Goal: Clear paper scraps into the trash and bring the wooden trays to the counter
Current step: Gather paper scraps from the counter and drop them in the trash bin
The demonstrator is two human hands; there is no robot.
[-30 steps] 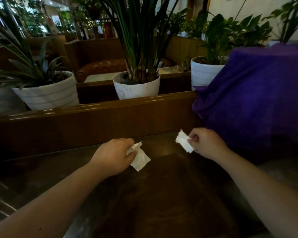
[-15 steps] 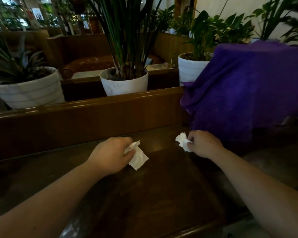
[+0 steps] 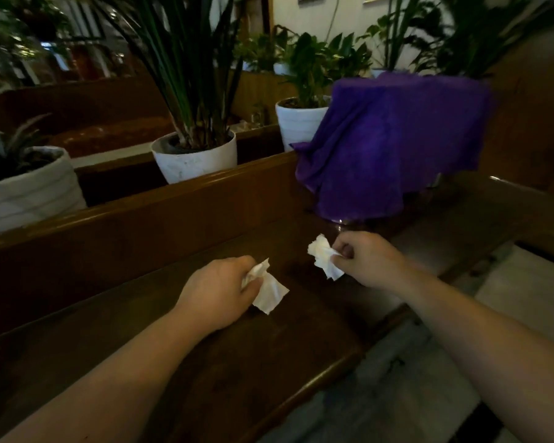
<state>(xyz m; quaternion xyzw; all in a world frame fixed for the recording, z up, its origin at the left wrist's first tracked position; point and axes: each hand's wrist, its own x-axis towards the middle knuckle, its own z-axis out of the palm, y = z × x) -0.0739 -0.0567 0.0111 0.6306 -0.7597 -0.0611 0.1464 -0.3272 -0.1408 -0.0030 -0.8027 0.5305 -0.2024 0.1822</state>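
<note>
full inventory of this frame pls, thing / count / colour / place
paper scraps: 2, white, crumpled; one in the left hand, one in the right hand
table: 1, dark brown wood, under both hands
wooden partition: 1, brown, along the table's far edge
purple cloth: 1, draped over something hidden, far right of the table
plant pots: 3 clear, white; left, centre, right, behind the partition
potted plants: green, in those pots; more further back, count unclear
floor: pale, lower right
wooden trays, trash bin: none seen
left hand: 1, closed on its scrap
right hand: 1, pinching its scrap
</note>
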